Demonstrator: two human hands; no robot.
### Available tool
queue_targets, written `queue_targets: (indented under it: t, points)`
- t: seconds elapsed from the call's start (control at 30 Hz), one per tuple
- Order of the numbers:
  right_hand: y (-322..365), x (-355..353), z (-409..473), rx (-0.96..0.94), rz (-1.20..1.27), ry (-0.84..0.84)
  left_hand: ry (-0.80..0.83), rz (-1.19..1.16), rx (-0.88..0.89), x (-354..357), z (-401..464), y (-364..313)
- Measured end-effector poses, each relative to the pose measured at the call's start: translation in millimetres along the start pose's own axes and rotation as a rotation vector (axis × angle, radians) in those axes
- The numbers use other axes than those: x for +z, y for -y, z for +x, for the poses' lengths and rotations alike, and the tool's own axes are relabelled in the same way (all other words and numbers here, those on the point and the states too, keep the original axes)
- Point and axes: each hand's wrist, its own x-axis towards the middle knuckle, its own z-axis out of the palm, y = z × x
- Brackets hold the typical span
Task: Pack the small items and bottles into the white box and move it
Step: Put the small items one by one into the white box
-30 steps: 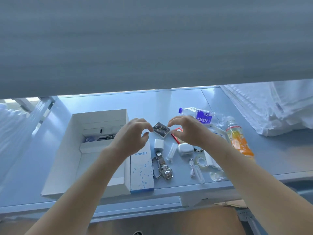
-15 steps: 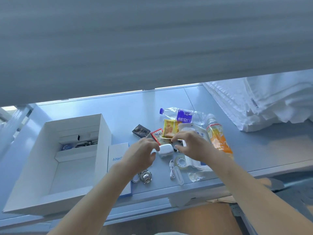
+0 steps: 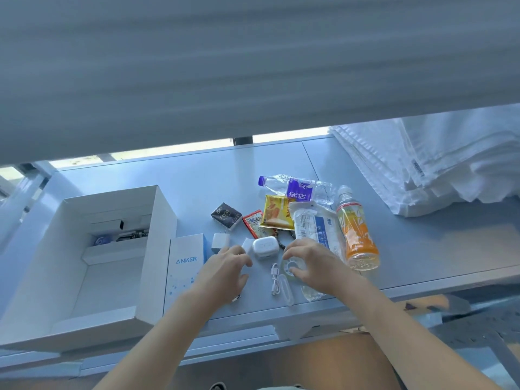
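Note:
The white box stands open at the left with a few small items at its back. A pile of loose items lies to its right: a white earbud case, a charger plug, a black packet, a yellow snack packet, a purple-label water bottle and an orange drink bottle, both lying down. My left hand hovers with fingers spread just below the case. My right hand curls over a clear tape roll, fingertips touching it.
A blue-and-white Anker box stands against the white box's right wall. A white cable and a clear tube lie near the table's front edge. Folded white towels fill the back right. A grey blind hangs above.
Both hands have come back toward the front edge, from the packets and earbud case down to the tape roll and the spot beside the Anker box. The view has shifted slightly.

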Motion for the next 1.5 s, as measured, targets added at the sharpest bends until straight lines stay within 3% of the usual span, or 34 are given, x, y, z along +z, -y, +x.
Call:
queue_targets:
  t: [0.43,0.63,0.8,1.0,1.3,1.5]
  points:
    - [-4.2,14.1,39.1,0.064,-0.261,-0.107,-0.091,-0.043,-0.037,-3.1,-12.2,6.2]
    - [3.2,12.9,43.3,0.058,-0.265,-0.192,-0.134,-0.088,-0.027,-12.3,-13.1,7.2]
    - [16.9,-9.2,39.1,0.03,-0.146,-0.418,-0.22,-0.145,0.013,-24.5,-12.1,7.5]
    - [60.5,-41.7,45.7,-0.102,0.161,-0.473,-0.308,-0.25,0.044,-48.0,-3.7,-0.9]
    - [137.9,-40.1,60.9,-0.132,0.561,-0.398,-0.359,-0.401,0.027,-73.5,-13.4,12.0]
    - [172.5,-24.1,85.9,-0.145,0.616,-0.351,-0.506,-0.428,0.019,-89.1,-40.3,44.8]
